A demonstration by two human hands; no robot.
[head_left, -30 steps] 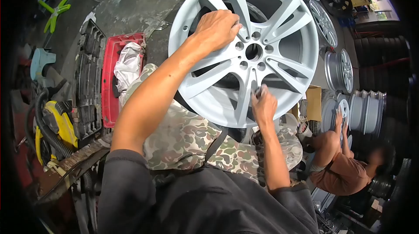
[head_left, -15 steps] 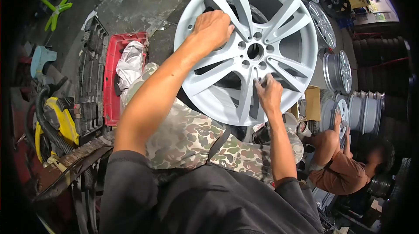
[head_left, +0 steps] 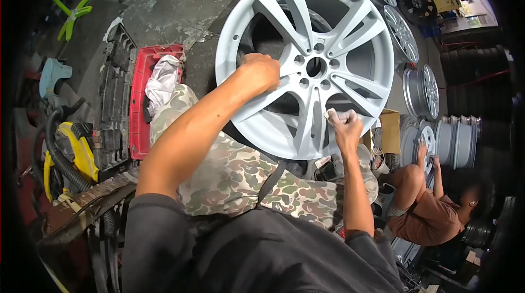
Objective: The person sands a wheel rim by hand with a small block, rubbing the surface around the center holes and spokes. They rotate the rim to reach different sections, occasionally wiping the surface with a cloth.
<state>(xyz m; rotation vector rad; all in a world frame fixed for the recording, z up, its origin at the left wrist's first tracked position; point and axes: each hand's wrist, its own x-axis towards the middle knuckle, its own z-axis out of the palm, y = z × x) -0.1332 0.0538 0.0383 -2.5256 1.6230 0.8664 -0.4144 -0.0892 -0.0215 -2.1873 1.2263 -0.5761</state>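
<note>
A large pale grey wheel rim (head_left: 298, 17) with paired spokes lies in front of my knees. My left hand (head_left: 261, 74) rests on its left spokes, back of the hand up, fingers curled and their tips hidden. At the lower right of the hub, my right hand (head_left: 344, 123) is pinched over a gap between spokes. Its fingertips are dusty and hold a small whitish piece, too small to name. The hub has a round centre hole and several bolt holes around it.
To the left is a red tray (head_left: 139, 91) holding a white cloth (head_left: 162, 80), beside a black plastic frame (head_left: 116, 74) and a yellow machine (head_left: 76, 151). At right, a crouching person (head_left: 432, 216) touches another rim (head_left: 428, 140). More rims and a cardboard box (head_left: 390, 132) stand nearby.
My left hand has moved down from the upper-left spoke toward the left spokes. My right hand has shifted slightly down and right, away from the hub. The rim sits slightly differently in view.
</note>
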